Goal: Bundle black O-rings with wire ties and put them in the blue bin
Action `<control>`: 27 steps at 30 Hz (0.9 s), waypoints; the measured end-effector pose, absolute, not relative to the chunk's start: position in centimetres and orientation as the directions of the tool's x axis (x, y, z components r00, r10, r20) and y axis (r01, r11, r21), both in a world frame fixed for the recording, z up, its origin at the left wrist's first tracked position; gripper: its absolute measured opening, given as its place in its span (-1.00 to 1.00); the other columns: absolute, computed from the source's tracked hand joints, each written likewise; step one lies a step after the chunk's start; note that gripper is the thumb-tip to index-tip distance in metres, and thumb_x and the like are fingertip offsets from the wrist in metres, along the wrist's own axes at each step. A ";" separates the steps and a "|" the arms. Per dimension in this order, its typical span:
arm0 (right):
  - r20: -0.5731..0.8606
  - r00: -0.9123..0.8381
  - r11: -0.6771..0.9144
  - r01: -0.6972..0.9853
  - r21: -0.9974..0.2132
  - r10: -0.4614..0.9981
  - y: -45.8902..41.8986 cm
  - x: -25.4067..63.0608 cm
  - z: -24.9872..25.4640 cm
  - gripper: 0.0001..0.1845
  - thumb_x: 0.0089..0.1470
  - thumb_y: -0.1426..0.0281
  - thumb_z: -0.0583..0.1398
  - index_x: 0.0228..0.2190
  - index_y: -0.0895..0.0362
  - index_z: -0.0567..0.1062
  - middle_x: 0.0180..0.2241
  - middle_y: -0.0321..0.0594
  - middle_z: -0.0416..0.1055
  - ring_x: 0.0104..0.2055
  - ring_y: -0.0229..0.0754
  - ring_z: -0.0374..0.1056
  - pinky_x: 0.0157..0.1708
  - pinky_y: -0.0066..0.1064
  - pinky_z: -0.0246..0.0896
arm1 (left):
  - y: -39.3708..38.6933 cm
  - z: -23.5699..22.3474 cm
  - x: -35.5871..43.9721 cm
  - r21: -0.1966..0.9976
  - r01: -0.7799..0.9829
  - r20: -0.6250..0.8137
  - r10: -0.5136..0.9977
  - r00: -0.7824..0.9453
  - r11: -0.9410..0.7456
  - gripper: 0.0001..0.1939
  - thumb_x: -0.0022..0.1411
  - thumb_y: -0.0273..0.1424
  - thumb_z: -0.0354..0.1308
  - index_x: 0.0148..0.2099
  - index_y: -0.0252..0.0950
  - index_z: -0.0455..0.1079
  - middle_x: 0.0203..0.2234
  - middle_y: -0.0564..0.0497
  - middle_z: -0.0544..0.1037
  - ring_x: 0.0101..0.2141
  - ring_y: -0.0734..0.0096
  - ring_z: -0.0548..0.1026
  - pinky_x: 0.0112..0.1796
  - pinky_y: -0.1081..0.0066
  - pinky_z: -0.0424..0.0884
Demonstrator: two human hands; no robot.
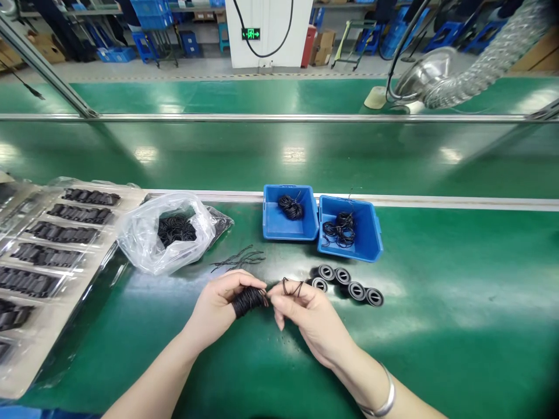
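Green bench matting (458,343) is carrying a plastic tray (26,366) of black parts far left of the hands and a clear bag (144,244) of black rings ahead. The left hand (213,308) is clenching a thick bundle of black rubber rings (248,301), and the right hand (310,317) is pinching a single ring (292,286) just beside it. More rings are lying in two blue bins (305,224) ahead, while five black grommets (357,290) are sitting right of the hands.

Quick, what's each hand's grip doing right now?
Left hand: closed, holding a bundle of thin black rubber rings.
Right hand: closed in a fingertip pinch on one black ring.
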State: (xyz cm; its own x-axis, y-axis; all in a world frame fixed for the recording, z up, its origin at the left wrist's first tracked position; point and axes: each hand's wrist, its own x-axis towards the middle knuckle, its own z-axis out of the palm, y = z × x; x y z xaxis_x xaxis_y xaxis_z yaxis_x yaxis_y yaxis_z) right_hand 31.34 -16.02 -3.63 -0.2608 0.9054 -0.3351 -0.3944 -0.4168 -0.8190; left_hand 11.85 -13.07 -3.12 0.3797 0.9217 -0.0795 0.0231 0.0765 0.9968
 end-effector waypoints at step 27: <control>-0.202 -0.186 -0.230 -0.140 -0.963 0.962 -16.3 31.6 -3.4 -0.78 -0.03 0.25 0.44 -0.35 0.11 0.66 -0.46 -0.28 0.39 -0.48 -0.26 0.25 -0.43 -0.38 0.21 | -13.2 -3.1 11.9 0.994 0.081 0.034 0.927 0.373 -0.069 -0.88 0.24 -0.47 0.28 -0.17 -0.25 0.61 -0.27 -0.08 0.54 -0.27 0.32 0.56 -0.20 0.38 0.50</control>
State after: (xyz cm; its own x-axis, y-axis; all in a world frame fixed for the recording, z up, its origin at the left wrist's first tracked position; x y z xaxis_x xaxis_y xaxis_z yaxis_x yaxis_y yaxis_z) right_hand 31.61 -16.30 -3.42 -0.1856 0.9616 -0.2023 -0.1400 -0.2296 -0.9632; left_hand 11.85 -13.24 -3.10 0.3730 0.9272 0.0342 0.0807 -0.0691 0.9943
